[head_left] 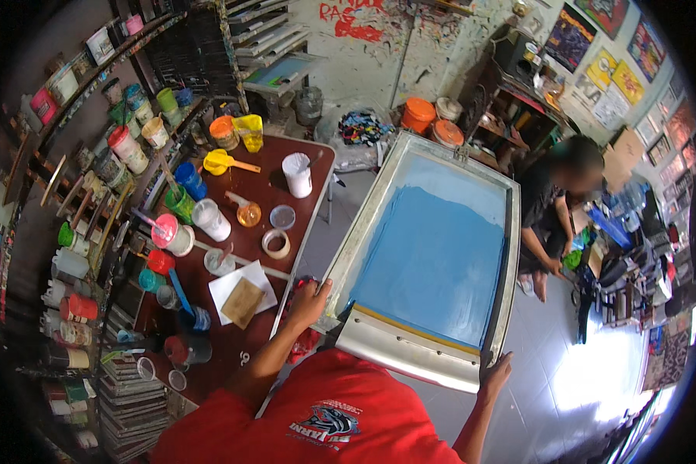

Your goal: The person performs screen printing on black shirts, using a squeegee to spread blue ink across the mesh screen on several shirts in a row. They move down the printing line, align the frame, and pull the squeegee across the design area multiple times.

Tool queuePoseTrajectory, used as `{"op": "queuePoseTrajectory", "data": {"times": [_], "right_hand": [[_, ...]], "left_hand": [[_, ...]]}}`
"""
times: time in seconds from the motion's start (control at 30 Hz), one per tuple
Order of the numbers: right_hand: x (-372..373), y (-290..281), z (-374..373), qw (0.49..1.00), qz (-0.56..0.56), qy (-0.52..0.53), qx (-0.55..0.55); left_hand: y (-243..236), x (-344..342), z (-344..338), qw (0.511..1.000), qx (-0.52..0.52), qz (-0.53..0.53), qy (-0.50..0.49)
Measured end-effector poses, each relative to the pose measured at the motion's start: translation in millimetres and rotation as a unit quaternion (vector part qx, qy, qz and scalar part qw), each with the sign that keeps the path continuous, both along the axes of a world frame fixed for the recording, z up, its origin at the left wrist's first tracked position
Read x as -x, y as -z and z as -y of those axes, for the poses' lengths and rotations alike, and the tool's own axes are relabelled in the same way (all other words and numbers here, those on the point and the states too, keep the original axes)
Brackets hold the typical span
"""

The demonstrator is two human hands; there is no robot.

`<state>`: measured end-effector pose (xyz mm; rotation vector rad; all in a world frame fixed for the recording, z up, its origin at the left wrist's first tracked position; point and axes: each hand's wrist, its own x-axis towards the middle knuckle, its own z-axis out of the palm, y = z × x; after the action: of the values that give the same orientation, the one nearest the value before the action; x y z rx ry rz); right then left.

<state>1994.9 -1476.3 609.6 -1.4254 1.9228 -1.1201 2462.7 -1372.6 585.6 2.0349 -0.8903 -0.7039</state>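
A large screen-printing frame (pixel 508 288) with a pale metal rim is tilted up in front of me. Blue emulsion or ink (pixel 433 259) coats most of its mesh, leaving a lighter strip at the far end. Across the near end lies a wide metal squeegee or scoop coater (pixel 406 352) with a yellowish edge. My left hand (pixel 309 304) grips the frame's left side near the lower corner, fingers closed. At the lower right corner my right hand (pixel 496 373) is closed on the rim; its fingertips are partly hidden.
A brown table (pixel 317 166) on the left carries ink pots, a tape roll (pixel 276 243) and a yellow scoop (pixel 220 162). Shelves of paint containers (pixel 127 149) line the left wall. Another person (pixel 553 209) crouches at right beside piled goods. Orange buckets (pixel 418 114) stand at the back.
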Motion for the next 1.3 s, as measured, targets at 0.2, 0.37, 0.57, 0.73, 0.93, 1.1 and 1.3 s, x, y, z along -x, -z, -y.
{"op": "queuePoseTrajectory", "data": {"times": [0.2,0.37,0.57,0.73,0.93,1.1,1.3], "right_hand": [[-57.1,10.8,163.2,0.995,0.022,-0.092,-0.032],[-111.6,39.2,301.5,0.989,0.087,-0.094,-0.073],[-176.1,95.0,452.6,0.964,0.183,-0.156,-0.11],[-240.9,129.3,550.7,0.975,0.069,-0.193,-0.087],[-312.6,206.8,680.5,0.95,0.086,-0.288,-0.09],[-396.1,235.0,778.3,0.92,0.115,-0.359,-0.109],[-506.4,272.5,867.4,0.924,0.059,-0.374,-0.049]], "left_hand": [[17.4,-38.5,108.2,0.995,-0.036,0.037,-0.084],[48.3,-63.8,196.1,0.991,-0.002,0.044,-0.124],[83.6,-100.1,288.6,0.971,0.011,0.194,-0.136],[113.2,-125.9,350.8,0.948,-0.025,0.139,-0.285],[170.5,-160.9,406.1,0.943,-0.053,0.166,-0.282],[184.2,-182.0,465.4,0.921,-0.084,0.04,-0.378],[194.1,-227.4,519.2,0.9,-0.081,-0.01,-0.428]]}}
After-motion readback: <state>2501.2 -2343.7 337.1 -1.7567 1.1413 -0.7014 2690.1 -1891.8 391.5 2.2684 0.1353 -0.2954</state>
